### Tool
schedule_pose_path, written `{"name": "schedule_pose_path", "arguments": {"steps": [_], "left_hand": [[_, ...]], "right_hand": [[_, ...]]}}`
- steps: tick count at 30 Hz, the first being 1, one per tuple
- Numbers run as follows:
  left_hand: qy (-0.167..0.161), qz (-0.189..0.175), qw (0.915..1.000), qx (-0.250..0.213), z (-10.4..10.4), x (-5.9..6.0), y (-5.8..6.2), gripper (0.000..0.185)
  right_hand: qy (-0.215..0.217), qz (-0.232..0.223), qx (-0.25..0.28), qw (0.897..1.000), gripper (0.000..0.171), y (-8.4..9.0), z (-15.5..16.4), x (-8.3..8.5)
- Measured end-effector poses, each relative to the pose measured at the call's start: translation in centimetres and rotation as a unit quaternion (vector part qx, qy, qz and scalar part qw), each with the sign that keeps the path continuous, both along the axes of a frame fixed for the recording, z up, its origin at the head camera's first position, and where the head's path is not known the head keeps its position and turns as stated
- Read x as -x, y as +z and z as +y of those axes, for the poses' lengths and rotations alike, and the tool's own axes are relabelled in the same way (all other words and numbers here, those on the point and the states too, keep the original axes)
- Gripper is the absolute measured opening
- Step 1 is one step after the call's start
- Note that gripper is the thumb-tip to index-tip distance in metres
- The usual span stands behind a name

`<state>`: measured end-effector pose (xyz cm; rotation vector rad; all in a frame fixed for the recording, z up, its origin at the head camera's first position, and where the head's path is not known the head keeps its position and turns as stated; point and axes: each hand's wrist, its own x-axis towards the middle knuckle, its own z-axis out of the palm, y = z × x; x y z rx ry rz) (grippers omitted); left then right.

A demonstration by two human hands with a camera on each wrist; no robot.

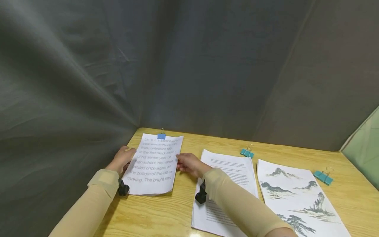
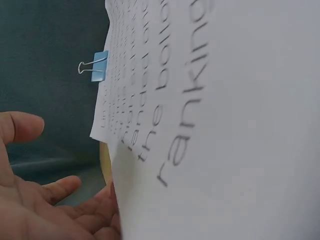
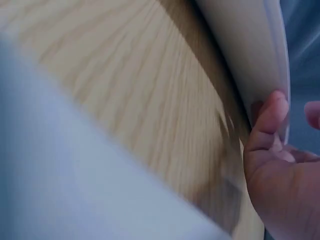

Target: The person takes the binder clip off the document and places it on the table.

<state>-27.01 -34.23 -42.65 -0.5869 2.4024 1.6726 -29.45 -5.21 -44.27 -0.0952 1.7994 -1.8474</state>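
Both hands are at the sides of a stack of paper with large print, at the table's left. A blue binder clip sits at its top edge, wire handles pointing away. My left hand is at the left edge; in the left wrist view its thumb is raised off the sheets and its fingers reach the edge from below. Along the right edge, my right hand touches the paper. The right wrist view shows a bent finger against the stack's side, with the thumb tip apart from it.
Under my right forearm lies a second stack in small print. Right of it is a stack with an ink landscape. Two teal binder clips, one behind and one at the right, lie on the wooden table. Dark curtains border the back and left.
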Motion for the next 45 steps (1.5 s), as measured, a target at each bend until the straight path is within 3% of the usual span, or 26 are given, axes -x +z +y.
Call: {"name": "schedule_pose_path", "arguments": {"steps": [7, 11, 14, 18, 30, 45], "left_hand": [[-0.031, -0.017, 0.9994, 0.002, 1.0, 0.7, 0.7, 0.076], [-0.082, -0.050, 0.9954, 0.008, 1.3, 0.9, 1.2, 0.076], [-0.136, -0.084, 0.9870, 0.017, 1.4, 0.8, 1.6, 0.073], [-0.172, -0.100, 0.9793, 0.033, 1.8, 0.9, 1.9, 0.072], [-0.182, -0.095, 0.9779, 0.036, 2.7, 2.2, 2.1, 0.078], [-0.190, -0.042, 0.9804, 0.030, 3.5, 4.1, 1.8, 0.074]], "right_hand": [[0.020, 0.061, -0.052, 0.997, 0.021, 0.2, 1.2, -0.4], [0.018, 0.073, -0.063, 0.995, 0.023, 0.2, 1.8, -0.4], [0.022, 0.084, -0.073, 0.994, 0.027, 0.2, 2.2, -0.5], [0.022, 0.096, -0.082, 0.992, 0.029, 0.2, 2.8, -0.7], [0.021, 0.103, -0.108, 0.989, 0.027, 0.1, 3.8, -1.4], [0.037, 0.130, -0.132, 0.982, 0.016, 0.6, 4.9, -2.7]]}}
